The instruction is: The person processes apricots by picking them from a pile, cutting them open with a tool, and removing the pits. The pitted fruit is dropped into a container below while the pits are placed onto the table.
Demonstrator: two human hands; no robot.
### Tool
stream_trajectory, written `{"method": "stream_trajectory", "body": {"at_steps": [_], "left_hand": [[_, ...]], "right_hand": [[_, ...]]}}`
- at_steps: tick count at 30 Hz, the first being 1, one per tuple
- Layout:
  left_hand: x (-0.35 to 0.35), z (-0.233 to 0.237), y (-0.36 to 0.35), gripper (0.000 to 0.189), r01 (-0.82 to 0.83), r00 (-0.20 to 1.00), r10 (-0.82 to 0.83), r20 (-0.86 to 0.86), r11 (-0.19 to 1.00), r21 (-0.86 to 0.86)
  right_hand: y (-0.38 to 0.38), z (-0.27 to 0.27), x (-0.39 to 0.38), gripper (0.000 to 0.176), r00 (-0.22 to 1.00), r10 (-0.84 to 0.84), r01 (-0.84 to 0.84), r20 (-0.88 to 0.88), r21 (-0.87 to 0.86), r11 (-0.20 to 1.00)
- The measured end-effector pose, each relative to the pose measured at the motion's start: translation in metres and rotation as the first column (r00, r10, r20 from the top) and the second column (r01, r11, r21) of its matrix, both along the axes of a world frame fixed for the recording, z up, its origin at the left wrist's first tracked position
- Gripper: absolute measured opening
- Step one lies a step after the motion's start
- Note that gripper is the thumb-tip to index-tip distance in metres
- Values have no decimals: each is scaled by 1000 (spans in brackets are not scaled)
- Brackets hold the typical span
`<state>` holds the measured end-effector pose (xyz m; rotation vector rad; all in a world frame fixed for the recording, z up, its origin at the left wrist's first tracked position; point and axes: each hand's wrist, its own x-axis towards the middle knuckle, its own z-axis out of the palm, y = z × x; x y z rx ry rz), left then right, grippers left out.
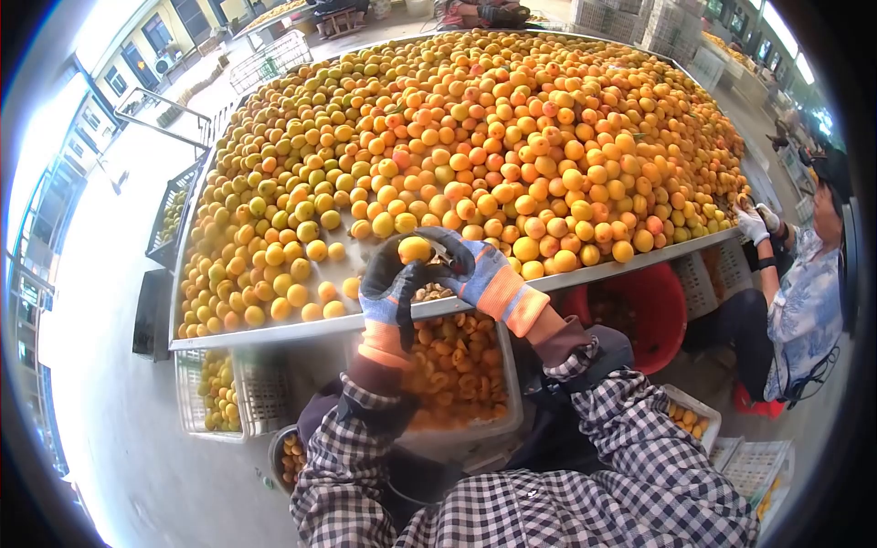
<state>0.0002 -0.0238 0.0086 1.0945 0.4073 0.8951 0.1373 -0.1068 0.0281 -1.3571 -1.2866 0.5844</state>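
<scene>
At the table's near edge, an orange-yellow apricot (415,249) sits between my two gloved hands. My left hand (387,290) is closed round it from the left, with dark-coated fingers. From the right, my right hand (477,272) curls in with its fingertips against the apricot; whether it also holds a small tool is hidden. Below the hands, several brown apricot pits (431,292) lie by the rim. A bin of split apricots (461,365) stands beneath, in front of my lap. Whole apricots (512,164) are heaped over the metal-rimmed table (265,335).
A red tub (662,315) stands under the table at right. White crates (265,388) and a bucket (290,457) of apricots are at lower left; more crates (754,468) at lower right. A co-worker (804,301) in white gloves sits at right. Another person (484,13) is across the table.
</scene>
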Motion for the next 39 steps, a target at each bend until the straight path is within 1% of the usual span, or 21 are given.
{"method": "stream_trajectory", "body": {"at_steps": [1,3,4,7,8,10,13,17,19,20,22,25,26,27,29,30,31,33,35,37,39], "left_hand": [[-2,3,3,42,-3,1000,3,0,1000,1],[-7,10,10,46,-40,994,51,-94,992,121],[-9,8,15,49,-48,993,59,-100,992,113],[-14,14,16,49,-25,987,48,-151,988,149],[-15,15,16,49,-25,988,48,-150,988,150],[-16,18,16,50,19,982,15,-191,985,173],[-17,13,21,41,48,988,-21,-153,984,173],[-19,13,23,41,84,986,-54,-157,978,189],[-20,16,23,41,70,978,3,-208,937,343],[-20,18,22,41,72,978,2,-209,936,344],[-19,21,16,37,100,984,-62,-168,969,226],[-19,13,14,36,94,982,-50,-182,964,247],[-17,5,12,40,95,979,-54,-197,975,203],[-14,10,6,40,98,979,-57,-198,974,204],[-12,26,-5,44,182,983,-184,-29,982,-44],[-12,24,-3,47,171,984,-173,-50,984,-53],[-12,23,-2,47,174,983,-177,-49,983,-50],[-14,25,0,49,125,983,-118,-140,991,39],[-17,22,8,45,175,981,-165,-104,981,88],[-17,28,9,41,219,975,-211,-72,966,137],[-17,37,6,42,198,964,-129,-231,931,305]], "right_hand": [[-1,2,0,46,1000,3,-3,0,1,1000],[-9,12,1,44,946,-74,132,316,-168,977],[-13,18,-2,37,906,-95,168,413,-145,975],[-16,8,1,38,854,9,71,521,-133,988],[-17,6,0,38,853,8,72,522,-133,989],[-18,6,-1,38,921,73,-22,382,-136,991],[-19,13,1,39,920,101,-27,379,-195,980],[-21,7,1,37,947,107,-66,304,-142,988],[-17,-2,-2,34,985,151,-134,81,-184,974],[-15,-7,-3,34,986,149,-133,79,-183,974],[-12,-13,-5,28,988,139,-127,70,-153,980],[-8,-15,-7,25,984,124,-105,129,-145,984],[-8,-14,-7,25,984,121,-102,129,-144,984],[-7,-13,-7,27,977,95,-69,191,-142,988],[-7,-12,-8,32,949,45,-4,311,-131,991],[-9,-9,-7,32,950,41,0,311,-128,992],[-11,-5,-6,35,921,33,43,387,-185,982],[-17,5,-4,38,886,30,91,462,-237,967],[-27,18,-4,34,916,-60,105,398,-93,990],[-30,19,-4,34,899,-80,131,430,-90,987],[-31,12,-2,32,905,0,44,426,-93,995]]}}
